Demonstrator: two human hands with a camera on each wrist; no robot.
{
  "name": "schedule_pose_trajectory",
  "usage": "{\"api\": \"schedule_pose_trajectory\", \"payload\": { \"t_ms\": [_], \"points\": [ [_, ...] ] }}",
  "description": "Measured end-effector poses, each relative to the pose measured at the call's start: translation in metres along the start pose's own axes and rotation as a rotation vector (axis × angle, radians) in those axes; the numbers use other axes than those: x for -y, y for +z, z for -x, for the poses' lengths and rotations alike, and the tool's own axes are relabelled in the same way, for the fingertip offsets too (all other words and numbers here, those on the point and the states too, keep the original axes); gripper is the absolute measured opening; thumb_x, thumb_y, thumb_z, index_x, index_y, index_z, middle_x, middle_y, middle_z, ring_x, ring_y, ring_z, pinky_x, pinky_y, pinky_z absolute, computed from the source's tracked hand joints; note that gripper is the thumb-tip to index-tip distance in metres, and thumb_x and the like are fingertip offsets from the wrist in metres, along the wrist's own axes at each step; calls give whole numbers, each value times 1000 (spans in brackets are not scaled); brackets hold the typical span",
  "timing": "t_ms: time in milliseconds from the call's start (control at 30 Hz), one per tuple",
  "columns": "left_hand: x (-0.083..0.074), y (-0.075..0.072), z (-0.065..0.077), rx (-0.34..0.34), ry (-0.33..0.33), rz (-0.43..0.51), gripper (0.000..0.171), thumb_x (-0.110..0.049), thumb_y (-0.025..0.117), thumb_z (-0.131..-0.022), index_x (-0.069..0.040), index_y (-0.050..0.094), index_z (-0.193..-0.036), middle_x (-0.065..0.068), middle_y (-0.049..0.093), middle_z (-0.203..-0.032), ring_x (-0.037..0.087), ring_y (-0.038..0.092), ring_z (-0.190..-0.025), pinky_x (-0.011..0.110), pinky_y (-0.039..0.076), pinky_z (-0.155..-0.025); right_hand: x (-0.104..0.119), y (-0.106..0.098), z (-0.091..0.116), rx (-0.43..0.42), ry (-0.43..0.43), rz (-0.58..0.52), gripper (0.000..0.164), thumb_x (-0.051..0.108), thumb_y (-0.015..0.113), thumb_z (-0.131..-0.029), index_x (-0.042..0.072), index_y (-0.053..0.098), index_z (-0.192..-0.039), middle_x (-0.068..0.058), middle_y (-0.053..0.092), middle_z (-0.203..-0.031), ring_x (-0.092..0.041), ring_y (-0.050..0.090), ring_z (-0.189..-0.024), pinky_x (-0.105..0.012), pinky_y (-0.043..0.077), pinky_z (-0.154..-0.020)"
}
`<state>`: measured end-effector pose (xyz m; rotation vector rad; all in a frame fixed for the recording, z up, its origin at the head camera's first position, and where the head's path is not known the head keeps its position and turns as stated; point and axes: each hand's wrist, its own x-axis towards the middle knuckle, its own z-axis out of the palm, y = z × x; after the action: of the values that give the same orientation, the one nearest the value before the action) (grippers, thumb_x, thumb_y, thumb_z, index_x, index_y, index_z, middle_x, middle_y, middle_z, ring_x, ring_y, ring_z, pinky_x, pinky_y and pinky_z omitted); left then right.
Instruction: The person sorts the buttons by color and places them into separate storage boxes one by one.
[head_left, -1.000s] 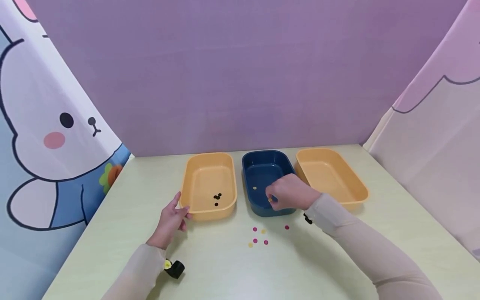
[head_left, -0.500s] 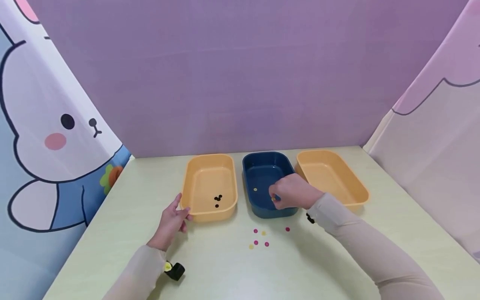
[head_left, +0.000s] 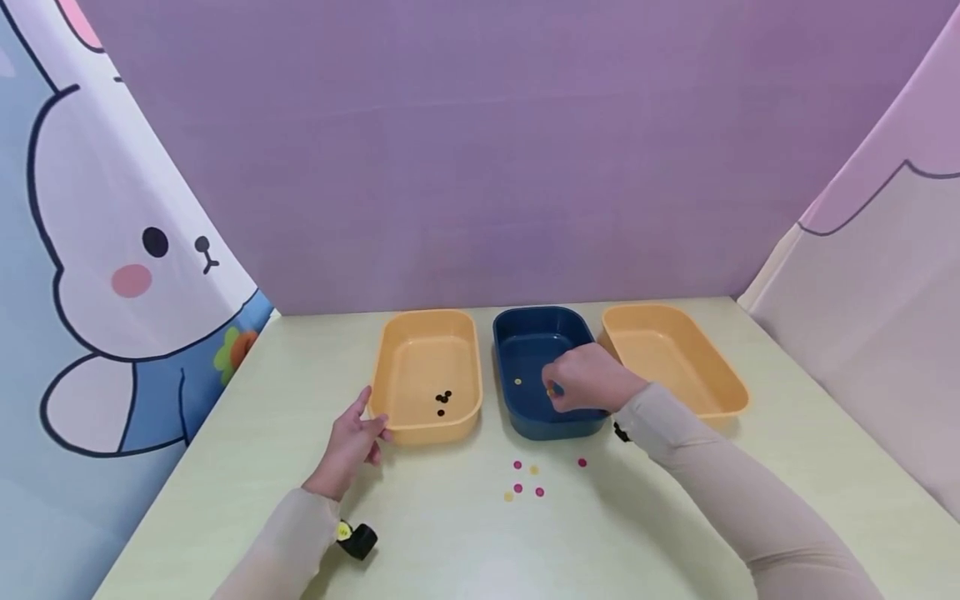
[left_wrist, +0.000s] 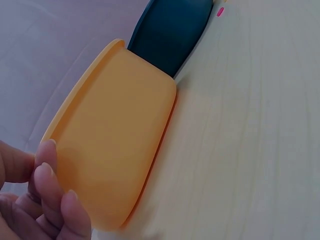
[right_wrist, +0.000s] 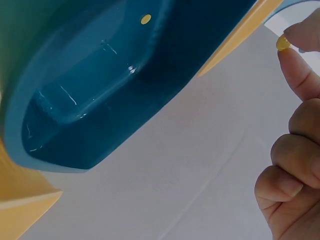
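My right hand [head_left: 592, 379] is over the near part of the dark blue tray [head_left: 558, 429], pinching a small yellow disc [right_wrist: 283, 43] between thumb and index finger. Its other fingers curl into the palm. Another yellow disc [head_left: 517, 382] lies on the blue tray's floor. My left hand [head_left: 351, 446] holds the near left corner of the left yellow tray [head_left: 427, 354], its thumb at the front rim and its index finger along the side. Several small black discs [head_left: 442, 399] lie inside that tray.
A second yellow tray [head_left: 671, 354] stands right of the blue one, angled and partly hidden by my right arm. On the table before the trays lie several pink discs [head_left: 539, 492] and two yellow discs [head_left: 508, 497]. A purple backdrop [head_left: 480, 167] rises behind.
The head view has shifted slightly, so everything sits a little farther right. My right hand keeps its pinch over the blue tray, and my left hand stays on the yellow tray's corner.
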<state>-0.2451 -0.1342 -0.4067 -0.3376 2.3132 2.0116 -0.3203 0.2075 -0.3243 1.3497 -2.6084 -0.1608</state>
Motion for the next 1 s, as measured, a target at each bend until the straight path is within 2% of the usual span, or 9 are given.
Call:
{"api": "schedule_pose_trajectory", "payload": {
  "t_ms": [200, 433, 733, 1000],
  "points": [
    [0, 1, 2, -8, 8, 5, 68, -4, 48, -99, -8, 9, -154, -4, 58, -62, 7, 41, -40, 20, 41, -42, -3, -2, -3, 14, 33, -18, 9, 21, 76, -75, 16, 68, -76, 11, 48, -54, -5, 39, -45, -17, 32, -42],
    [-1, 2, 3, -17, 3, -8, 66, -5, 47, -99, -9, 11, -154, -3, 58, -63, 8, 42, -42, 20, 42, -44, -7, 1, -5, 71, 63, -98, 8, 22, 74, -76, 17, 69, -80, 12, 52, -59, -5, 41, -48, -18, 34, -45],
    [-2, 2, 2, -11, -4, -11, 66, -6, 47, -100, -9, 10, -154, -3, 59, -64, 8, 42, -42, 20, 43, -43, -19, 11, -11, 88, 138, -197, 9, 21, 72, -81, 15, 71, -87, 11, 55, -60, -7, 43, -50, -20, 36, -47],
    [-2, 1, 2, -13, 0, -6, 65, -6, 47, -100, -9, 11, -154, -2, 59, -63, 7, 42, -41, 20, 42, -43, -25, 11, -20, 93, 167, -179, 9, 22, 70, -81, 16, 70, -86, 10, 48, -54, -8, 41, -50, -21, 34, -46]
  ]
}}
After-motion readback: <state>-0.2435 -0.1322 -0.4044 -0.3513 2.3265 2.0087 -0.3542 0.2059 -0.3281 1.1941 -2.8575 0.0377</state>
